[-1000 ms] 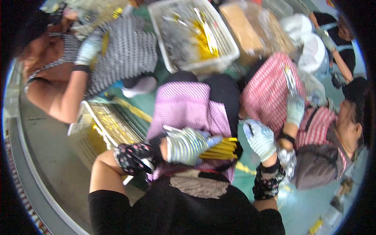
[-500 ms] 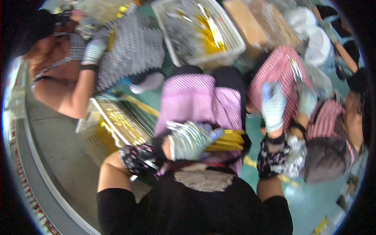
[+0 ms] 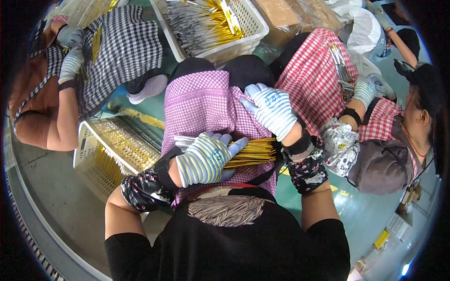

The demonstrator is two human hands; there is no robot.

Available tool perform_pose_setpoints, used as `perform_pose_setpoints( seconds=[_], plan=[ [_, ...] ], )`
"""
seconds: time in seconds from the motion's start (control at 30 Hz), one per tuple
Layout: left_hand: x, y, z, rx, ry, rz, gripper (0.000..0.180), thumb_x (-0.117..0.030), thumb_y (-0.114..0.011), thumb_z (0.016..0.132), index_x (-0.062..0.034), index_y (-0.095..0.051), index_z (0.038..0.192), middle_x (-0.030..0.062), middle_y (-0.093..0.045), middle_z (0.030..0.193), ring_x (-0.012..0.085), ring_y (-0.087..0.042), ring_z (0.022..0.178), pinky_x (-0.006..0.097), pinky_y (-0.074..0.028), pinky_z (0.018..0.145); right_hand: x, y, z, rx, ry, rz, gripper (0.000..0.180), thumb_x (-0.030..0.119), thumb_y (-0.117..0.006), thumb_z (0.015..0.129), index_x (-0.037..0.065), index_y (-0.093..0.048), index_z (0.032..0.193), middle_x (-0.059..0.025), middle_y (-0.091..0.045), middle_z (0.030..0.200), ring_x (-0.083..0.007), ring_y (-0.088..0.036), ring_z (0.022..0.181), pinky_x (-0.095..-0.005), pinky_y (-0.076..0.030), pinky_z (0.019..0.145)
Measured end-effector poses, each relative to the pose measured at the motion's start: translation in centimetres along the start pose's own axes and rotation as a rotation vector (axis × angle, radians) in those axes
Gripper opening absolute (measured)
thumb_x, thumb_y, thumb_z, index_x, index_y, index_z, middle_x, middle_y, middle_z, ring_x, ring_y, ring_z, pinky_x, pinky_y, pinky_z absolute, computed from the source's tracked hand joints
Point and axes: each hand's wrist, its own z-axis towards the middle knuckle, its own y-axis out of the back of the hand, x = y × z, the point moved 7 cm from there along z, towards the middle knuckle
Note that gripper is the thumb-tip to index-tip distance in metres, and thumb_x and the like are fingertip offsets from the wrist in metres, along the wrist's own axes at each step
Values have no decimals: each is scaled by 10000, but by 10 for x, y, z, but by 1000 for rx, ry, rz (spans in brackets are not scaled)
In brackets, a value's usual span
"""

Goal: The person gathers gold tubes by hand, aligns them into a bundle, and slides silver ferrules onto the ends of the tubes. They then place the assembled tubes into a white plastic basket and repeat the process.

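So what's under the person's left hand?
Under the left hand is a bundle of thin sticks: gold shows on the right, silver on the left. A purple checked apron lies beneath. The hand hides the bundle's middle.

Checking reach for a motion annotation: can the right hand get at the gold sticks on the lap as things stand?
Likely yes: the right hand is close by, and the gold sticks poke out with nothing visible over their ends. The left hand covers the bundle's middle.
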Motion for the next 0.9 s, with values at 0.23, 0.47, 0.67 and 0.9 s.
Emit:
perform_pose_setpoints(
  seconds=[0.23, 0.47, 0.67, 0.9],
  plan=[
    [4, 4, 0, -6, 21, 6, 813, -358, -714, 765, -48, -381, 1439, 224, -581, 1125, 381, -612, 908, 456, -494, 785, -112, 91, -69, -696, -310, 40, 160, 205, -674, 870, 66, -632, 938, -117, -651, 749, -258, -624, 613, -364, -504, 585],
    [11, 0, 2, -36, 1, -2, 825, -369, -707, 761, -47, -374, 1444, 251, -553, 1206, 403, -597, 989, 481, -486, 836, -69, 71, -28, -481, -67, 10, 532, 324, -719, 806, 74, -580, 1254, -205, -579, 1233, -372, -574, 1112, -455, -470, 944],
    [9, 6, 0, -39, -2, 106, 837, -493, -684, 765, -80, -403, 1436, 251, -524, 1306, 411, -570, 1100, 492, -439, 954, 36, 6, 54, -288, 333, 22, 843, 580, -667, 761, 130, -423, 1430, -181, -425, 1413, -359, -362, 1345, -546, -220, 1128],
    [19, 5, -6, -72, 49, 3, 849, -470, -710, 737, -82, -412, 1431, 224, -536, 1298, 414, -576, 1087, 492, -451, 940, 66, 21, 95, -460, 455, -173, 177, 330, -574, 870, 171, -626, 930, -39, -676, 879, -238, -660, 835, -397, -483, 721]
  ],
)
